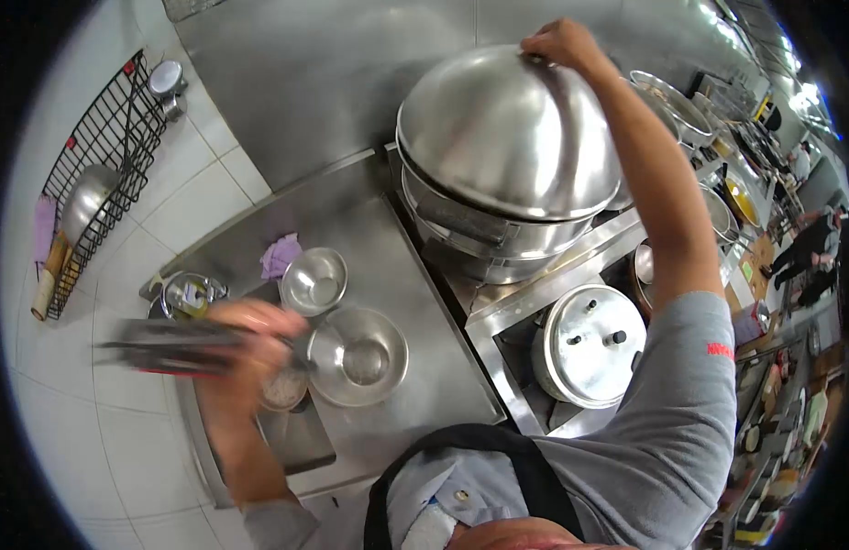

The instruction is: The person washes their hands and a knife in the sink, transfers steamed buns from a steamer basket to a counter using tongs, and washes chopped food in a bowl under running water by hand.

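My right hand (567, 44) is closed at the top of a large domed metal lid (498, 128), where its handle is. The lid sits tilted over a big steel pot (498, 238) on the stove, and its near edge covers the pot's mouth. My left hand (255, 335) is raised over the steel counter, closed around a long dark object (172, 346) with a red edge. Motion smears this object, so its kind cannot be made out. Below and beside that hand are a wide steel bowl (358, 357) and a smaller steel bowl (314, 281).
A lidded pressure cooker (589, 344) stands on the near burner. A purple cloth (281, 255) lies by the small bowl. On the tiled wall hangs a black wire rack (104, 174) with a ladle (90, 202). Farther right are pans and a person (814, 243).
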A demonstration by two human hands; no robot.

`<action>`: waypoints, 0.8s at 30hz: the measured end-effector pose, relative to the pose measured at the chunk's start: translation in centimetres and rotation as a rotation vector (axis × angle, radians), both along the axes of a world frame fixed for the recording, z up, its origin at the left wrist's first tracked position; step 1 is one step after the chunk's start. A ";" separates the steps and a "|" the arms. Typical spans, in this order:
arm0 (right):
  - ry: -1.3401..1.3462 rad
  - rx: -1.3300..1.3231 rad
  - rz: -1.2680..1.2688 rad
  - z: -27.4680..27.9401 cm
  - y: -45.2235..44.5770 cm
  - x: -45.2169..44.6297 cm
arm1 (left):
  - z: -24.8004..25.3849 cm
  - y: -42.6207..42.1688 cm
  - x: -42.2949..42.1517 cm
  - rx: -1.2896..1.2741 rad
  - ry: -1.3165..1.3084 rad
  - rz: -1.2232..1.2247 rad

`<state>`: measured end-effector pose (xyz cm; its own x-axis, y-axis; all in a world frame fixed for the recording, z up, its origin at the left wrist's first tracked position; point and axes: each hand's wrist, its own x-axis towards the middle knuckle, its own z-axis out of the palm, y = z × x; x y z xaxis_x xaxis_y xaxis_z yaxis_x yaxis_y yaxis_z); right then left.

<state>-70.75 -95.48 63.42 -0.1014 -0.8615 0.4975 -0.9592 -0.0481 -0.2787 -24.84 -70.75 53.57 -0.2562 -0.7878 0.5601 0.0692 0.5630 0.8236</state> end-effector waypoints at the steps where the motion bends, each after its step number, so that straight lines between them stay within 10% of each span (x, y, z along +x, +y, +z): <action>1: 0.274 -0.075 0.163 0.1 -2.6 -4.3 | 2.0 -1.2 1.0 -0.117 0.001 0.048; 4: 0.812 0.065 0.435 3.9 -5.2 -14.3 | 7.8 -4.8 4.1 -0.333 0.053 0.122; 6: -0.346 0.055 0.304 4.4 3.0 -12.5 | 10.4 -7.5 4.3 -0.339 0.119 0.195; 8: -0.780 0.105 0.112 4.9 0.7 -19.0 | 11.7 -10.1 2.3 -0.330 0.243 0.152; 24: -1.264 0.096 0.320 3.2 9.1 -26.0 | 6.4 -30.3 -24.0 -0.120 0.220 0.019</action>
